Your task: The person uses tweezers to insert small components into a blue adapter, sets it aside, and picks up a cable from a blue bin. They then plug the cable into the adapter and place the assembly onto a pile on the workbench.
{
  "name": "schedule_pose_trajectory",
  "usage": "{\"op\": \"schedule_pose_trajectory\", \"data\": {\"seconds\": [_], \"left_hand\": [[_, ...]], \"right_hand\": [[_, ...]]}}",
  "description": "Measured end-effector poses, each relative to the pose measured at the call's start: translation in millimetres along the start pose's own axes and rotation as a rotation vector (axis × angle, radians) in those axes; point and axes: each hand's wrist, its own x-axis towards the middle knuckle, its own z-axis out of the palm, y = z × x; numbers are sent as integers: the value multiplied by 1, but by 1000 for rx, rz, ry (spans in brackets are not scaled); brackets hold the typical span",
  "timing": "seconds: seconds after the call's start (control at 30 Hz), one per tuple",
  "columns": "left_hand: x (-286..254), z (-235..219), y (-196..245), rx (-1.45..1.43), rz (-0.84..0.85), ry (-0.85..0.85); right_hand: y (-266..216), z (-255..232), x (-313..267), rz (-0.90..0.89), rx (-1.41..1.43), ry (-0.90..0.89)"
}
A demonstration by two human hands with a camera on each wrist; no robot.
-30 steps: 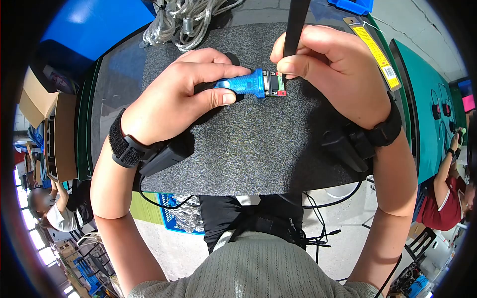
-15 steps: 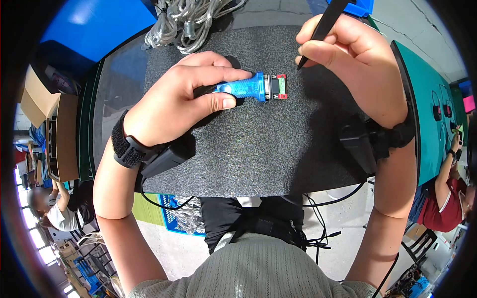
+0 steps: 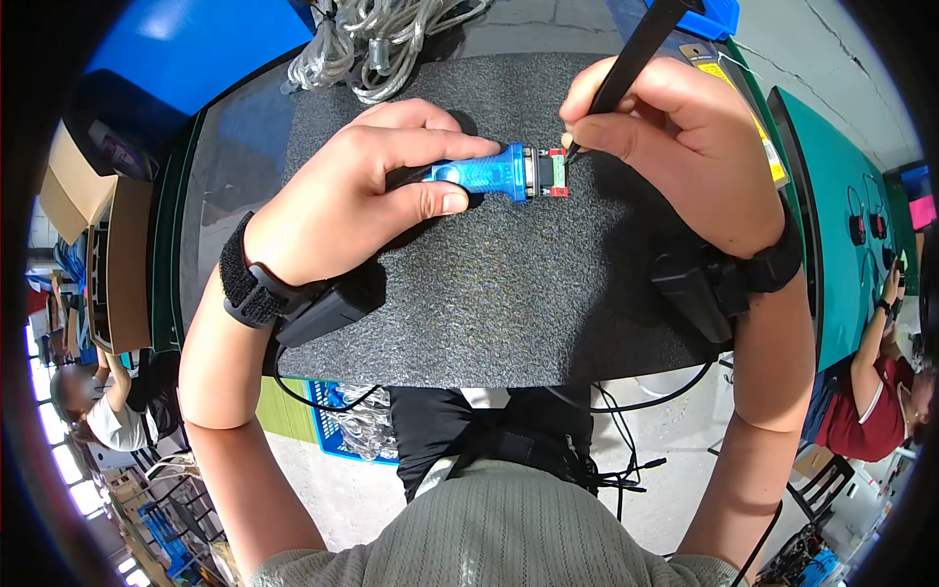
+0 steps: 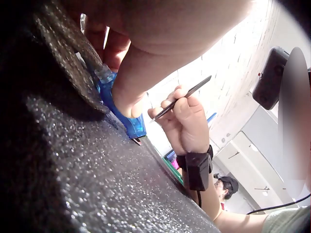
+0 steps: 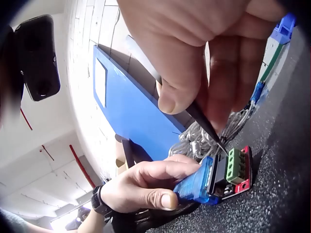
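Plainly, we see the left hand (image 3: 357,176) pinching a blue plug (image 3: 494,174) between thumb and forefinger, with the thumb on the side nearer the body. The plug is over the middle of a dark, speckled mat (image 3: 460,313), its wide end facing the right hand (image 3: 680,137); we cannot tell whether it rests on the mat. Joined to that wide end is a small red board (image 5: 243,185), and on the board sits a green block (image 5: 236,166). Our right hand grips a slim black tool (image 3: 641,61) between its thumb and curled fingers, slanting it down to a fine point. From the right wrist we find that point close by the green block, but we cannot say whether the two touch. Beyond the left hand, at the mat's far edge, we notice a bundle of clear cables (image 3: 377,54), and past the right hand a yellow card (image 3: 771,147) and a blue bin (image 3: 719,18). Below the mat's near edge stands a blue basket (image 3: 321,421), and to either side we make out another person, one in white (image 3: 122,423), one in dark red (image 3: 871,416).
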Motion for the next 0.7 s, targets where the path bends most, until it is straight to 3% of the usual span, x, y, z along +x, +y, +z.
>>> {"op": "schedule_pose_trajectory", "data": {"seconds": [0.7], "left_hand": [[1, 0, 0, 19, 11, -1]], "right_hand": [[2, 1, 1, -83, -16, -25]]}}
